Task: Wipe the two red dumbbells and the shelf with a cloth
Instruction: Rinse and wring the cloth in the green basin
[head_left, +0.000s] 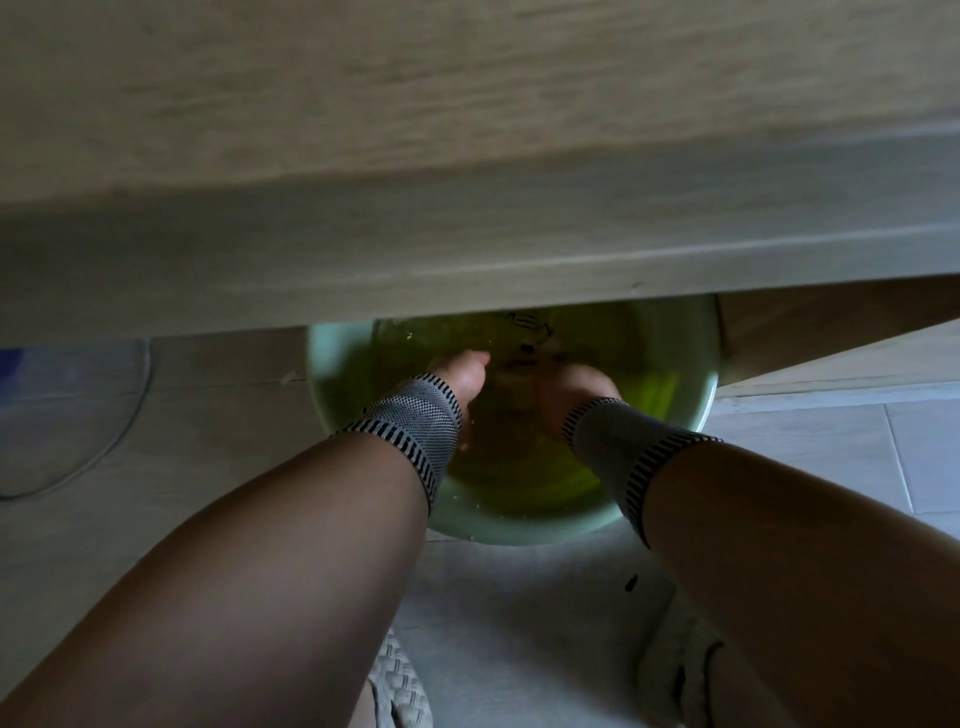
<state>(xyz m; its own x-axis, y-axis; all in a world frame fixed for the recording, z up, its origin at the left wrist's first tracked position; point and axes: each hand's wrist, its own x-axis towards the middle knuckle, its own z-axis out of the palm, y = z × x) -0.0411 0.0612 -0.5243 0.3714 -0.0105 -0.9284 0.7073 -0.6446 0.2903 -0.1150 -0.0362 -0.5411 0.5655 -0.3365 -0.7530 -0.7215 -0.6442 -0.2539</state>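
Both hands, the left hand (462, 374) and the right hand (576, 387), are plunged into a green basin (696, 410) of water on the floor, presumably so a cloth can be wetted; whether anything is gripped cannot be told, since the fingers are submerged. The basin is tucked partly under a wooden shelf (467, 156); no dumbbells are seen
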